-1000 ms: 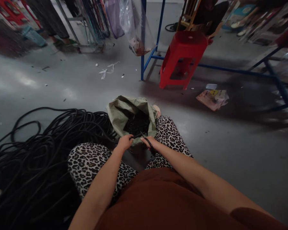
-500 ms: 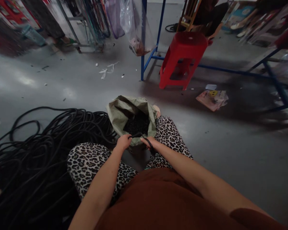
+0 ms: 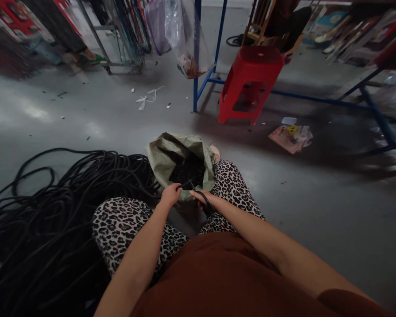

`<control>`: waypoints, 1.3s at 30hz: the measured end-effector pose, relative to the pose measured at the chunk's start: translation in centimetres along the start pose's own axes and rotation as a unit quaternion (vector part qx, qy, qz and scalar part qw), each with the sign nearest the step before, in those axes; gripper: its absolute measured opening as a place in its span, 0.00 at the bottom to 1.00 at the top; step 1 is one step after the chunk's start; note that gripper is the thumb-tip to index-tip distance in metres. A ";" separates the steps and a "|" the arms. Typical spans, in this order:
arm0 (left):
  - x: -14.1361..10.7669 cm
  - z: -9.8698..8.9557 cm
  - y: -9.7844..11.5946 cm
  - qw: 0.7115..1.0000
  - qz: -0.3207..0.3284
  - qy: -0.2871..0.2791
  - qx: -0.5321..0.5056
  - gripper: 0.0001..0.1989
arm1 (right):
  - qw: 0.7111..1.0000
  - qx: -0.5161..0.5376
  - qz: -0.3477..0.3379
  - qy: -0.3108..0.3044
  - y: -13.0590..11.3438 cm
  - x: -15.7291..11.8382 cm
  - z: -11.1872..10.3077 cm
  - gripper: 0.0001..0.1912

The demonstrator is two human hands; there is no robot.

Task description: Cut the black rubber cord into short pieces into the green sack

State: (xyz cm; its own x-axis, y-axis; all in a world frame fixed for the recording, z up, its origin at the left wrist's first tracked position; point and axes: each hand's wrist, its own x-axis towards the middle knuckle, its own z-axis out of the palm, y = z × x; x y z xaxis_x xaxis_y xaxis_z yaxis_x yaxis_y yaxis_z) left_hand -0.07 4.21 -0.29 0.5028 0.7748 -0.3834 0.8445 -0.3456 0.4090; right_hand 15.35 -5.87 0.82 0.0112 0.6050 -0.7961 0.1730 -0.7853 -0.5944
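Observation:
A green woven sack (image 3: 158, 160) stands upright between my knees, its mouth rolled open and dark bits (image 3: 188, 169) inside. Over its near rim, my left hand (image 3: 170, 195) pinches a small black piece (image 3: 186, 186), perhaps rubber or cord. Close on the right, my right hand (image 3: 202, 197) is closed around black-handled scissors (image 3: 207, 205). Their thin blades point up and left at the black piece; whether they touch it is too small to tell. Left of the sack lies a tangled heap of black cord or tubing (image 3: 75, 193).
A red plastic stool (image 3: 251, 79) stands ahead beside a blue metal frame (image 3: 196, 94) with clear bags (image 3: 185, 39) hung on it. Printed plastic packaging (image 3: 291, 137) lies on the grey floor. Other people's legs show at the back.
The scissors have turned and spread, so their handles and blades show more clearly. More of the black piece is visible between my hands. The sack has stayed put.

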 end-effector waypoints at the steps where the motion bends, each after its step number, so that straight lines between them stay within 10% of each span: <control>1: 0.0 0.0 0.1 1.000 0.004 -0.003 -0.002 0.17 | 1.000 0.000 -0.002 -0.001 0.0 0.1 0.0 0.29; 39: -0.1 0.9 -0.5 0.998 0.034 -0.052 0.028 0.19 | 0.996 -0.033 0.004 0.082 0.3 1.0 0.2 0.20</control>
State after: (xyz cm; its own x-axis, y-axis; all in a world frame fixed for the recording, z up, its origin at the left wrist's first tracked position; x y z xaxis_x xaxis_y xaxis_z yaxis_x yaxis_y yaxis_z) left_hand -0.37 3.79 -1.19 0.5727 0.6902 -0.4422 0.8156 -0.4260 0.3915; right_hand 15.22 -5.52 -0.16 0.1731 0.6166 -0.7680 0.2369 -0.7830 -0.5752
